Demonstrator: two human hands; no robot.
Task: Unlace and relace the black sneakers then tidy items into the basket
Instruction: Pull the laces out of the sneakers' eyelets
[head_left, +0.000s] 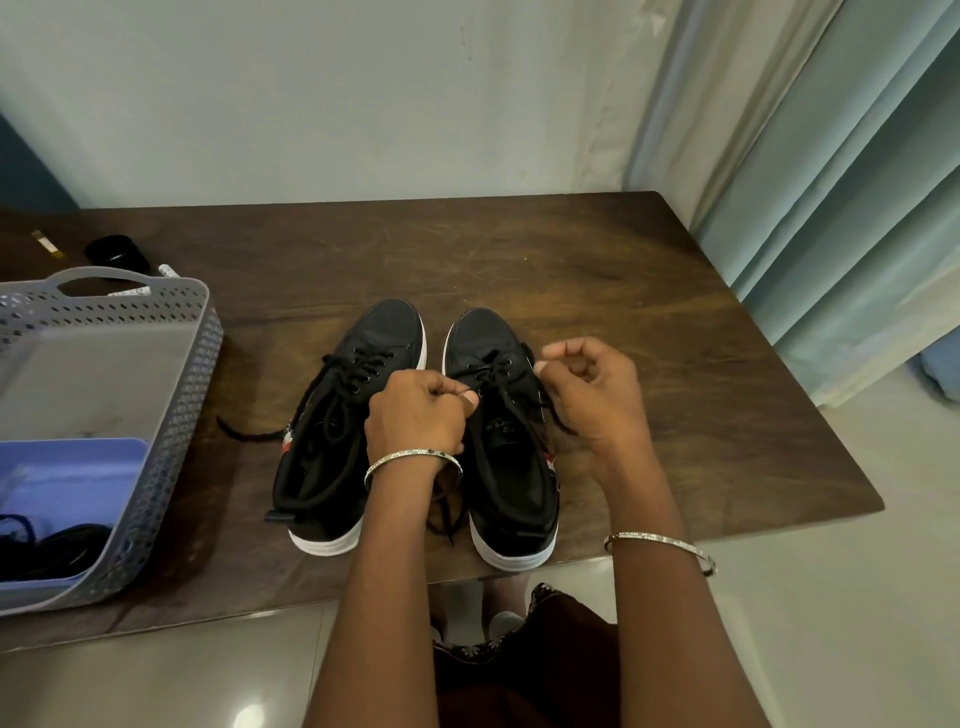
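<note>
You are pinching the black lace of the right sneaker with your left hand — thumb and finger tight on it. Your right hand is curling beside that shoe — I cannot tell if it is holding anything. The left sneaker is sitting just beside it on the table, near the basket
</note>
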